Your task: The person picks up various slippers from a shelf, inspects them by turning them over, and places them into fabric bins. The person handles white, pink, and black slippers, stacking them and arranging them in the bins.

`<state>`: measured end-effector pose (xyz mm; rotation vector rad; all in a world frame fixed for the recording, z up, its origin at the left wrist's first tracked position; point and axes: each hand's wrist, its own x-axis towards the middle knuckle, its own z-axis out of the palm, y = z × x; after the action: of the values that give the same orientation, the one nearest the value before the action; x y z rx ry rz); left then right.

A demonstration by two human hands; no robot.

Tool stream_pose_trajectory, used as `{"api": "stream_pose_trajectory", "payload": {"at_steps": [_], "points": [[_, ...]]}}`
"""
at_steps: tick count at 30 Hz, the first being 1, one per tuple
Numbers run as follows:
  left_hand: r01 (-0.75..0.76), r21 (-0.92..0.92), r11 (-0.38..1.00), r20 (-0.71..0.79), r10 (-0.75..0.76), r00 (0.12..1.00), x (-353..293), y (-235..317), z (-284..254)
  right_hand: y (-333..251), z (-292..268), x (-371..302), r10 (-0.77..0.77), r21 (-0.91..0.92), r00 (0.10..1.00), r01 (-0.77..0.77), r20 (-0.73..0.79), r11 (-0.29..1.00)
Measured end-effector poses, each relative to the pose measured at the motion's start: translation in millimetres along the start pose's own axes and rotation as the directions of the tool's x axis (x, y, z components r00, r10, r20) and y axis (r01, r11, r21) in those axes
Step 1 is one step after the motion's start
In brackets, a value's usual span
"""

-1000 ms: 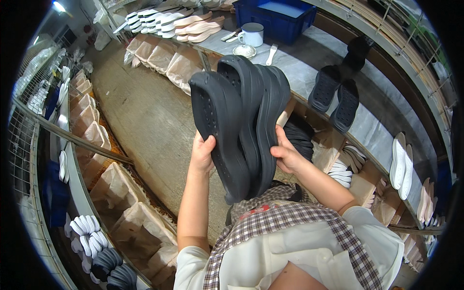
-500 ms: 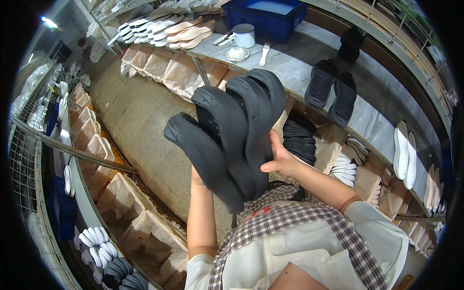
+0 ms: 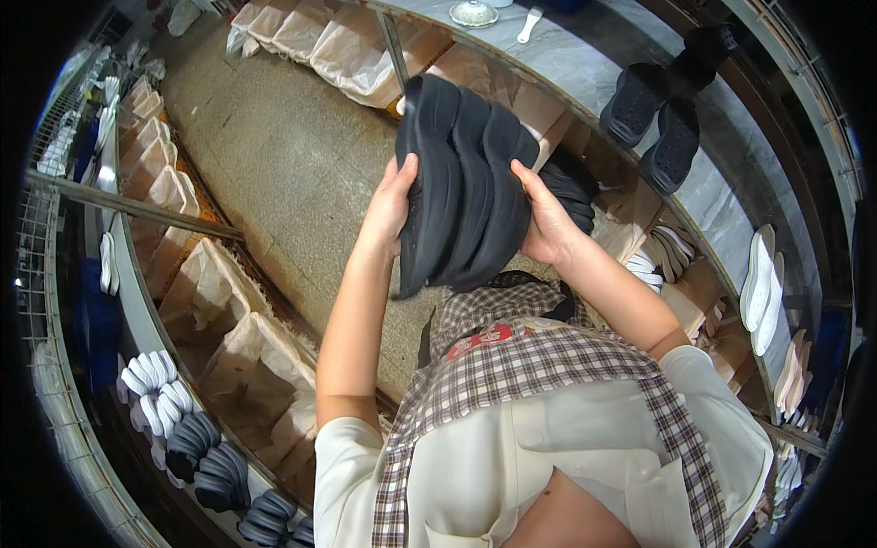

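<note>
Between my two hands is a stack of several black shoe soles (image 3: pixel 466 183), pressed together side by side with their wavy edges facing up. My left hand (image 3: pixel 391 203) grips the stack's left side, thumb on the outer sole. On the opposite side my right hand (image 3: pixel 548 219) is closed on it, with the thumb near the upper edge. The stack is held in the air in front of my checked apron (image 3: pixel 539 352). Just past my right hand, more black soles (image 3: pixel 568 192) lie in a bin below the bench.
A grey marble-patterned bench (image 3: pixel 713 215) curves along the right, bearing black soles (image 3: pixel 671 151), white soles (image 3: pixel 760 288) and a white-handled brush (image 3: pixel 529 25). Cloth-lined bins (image 3: pixel 228 292) stand at left. Bundled white soles (image 3: pixel 151 373) and dark soles (image 3: pixel 219 475) lie on the left shelf.
The fanned soles have been drawn together into a tighter, more upright stack. My left hand has come up from beneath to its left side. The view has shifted, so the bench sits higher.
</note>
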<state>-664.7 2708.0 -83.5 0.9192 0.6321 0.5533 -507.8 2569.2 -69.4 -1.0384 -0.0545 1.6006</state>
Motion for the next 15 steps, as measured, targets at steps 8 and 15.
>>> {"api": "stream_pose_trajectory", "payload": {"at_steps": [8, 15], "points": [[0.325, -0.139, 0.935, 0.359, -0.259, 0.897, 16, -49, -30, 25, -24, 4, 0.419, 0.234, 0.907, -0.401, -0.029, 0.886], [0.362, -0.296, 0.884, 0.527, -0.165, 0.834, -3, -39, -14, 38, -33, 3, 0.462, 0.307, 0.886, -0.429, -0.044, 0.85]]}}
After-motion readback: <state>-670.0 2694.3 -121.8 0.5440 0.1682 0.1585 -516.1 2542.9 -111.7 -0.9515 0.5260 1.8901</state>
